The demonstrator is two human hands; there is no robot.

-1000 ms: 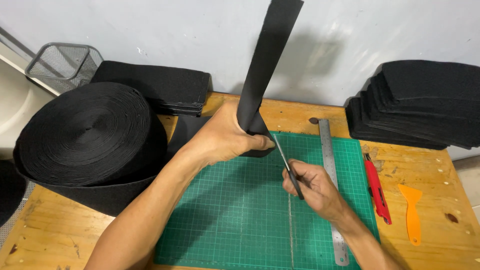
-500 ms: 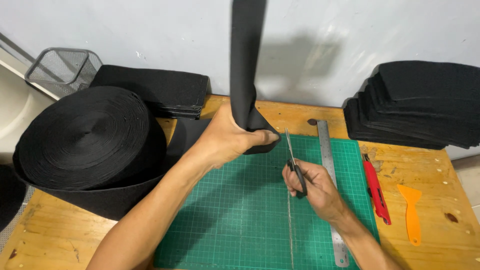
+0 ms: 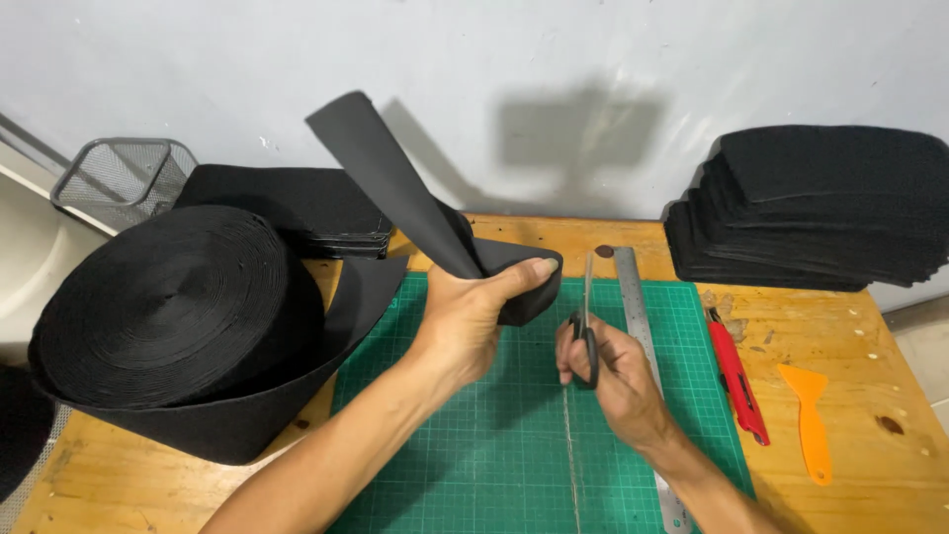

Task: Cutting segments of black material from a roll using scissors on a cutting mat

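Observation:
My left hand [image 3: 474,321] grips a folded strip of black fabric [image 3: 395,183] above the green cutting mat [image 3: 494,465]. The strip's free end leans up and to the left, and its other end runs down to the big black fabric roll [image 3: 168,307] at the left. My right hand [image 3: 608,371] holds scissors [image 3: 587,321] with black handles. Their blades point away from me, just right of the fold in the fabric. A steel ruler [image 3: 643,336] lies along the mat beside my right hand.
A stack of cut black pieces [image 3: 820,213] sits at the back right, another stack [image 3: 287,208] at the back left. A red utility knife [image 3: 736,376] and an orange scraper [image 3: 811,420] lie on the wooden table [image 3: 890,475] at the right. A wire mesh basket [image 3: 124,178] stands far left.
The strip's free end has swung from upright to leaning left. My left hand has folded the fabric lower over the mat. The scissors have stayed beside it, blades now pointing straight away.

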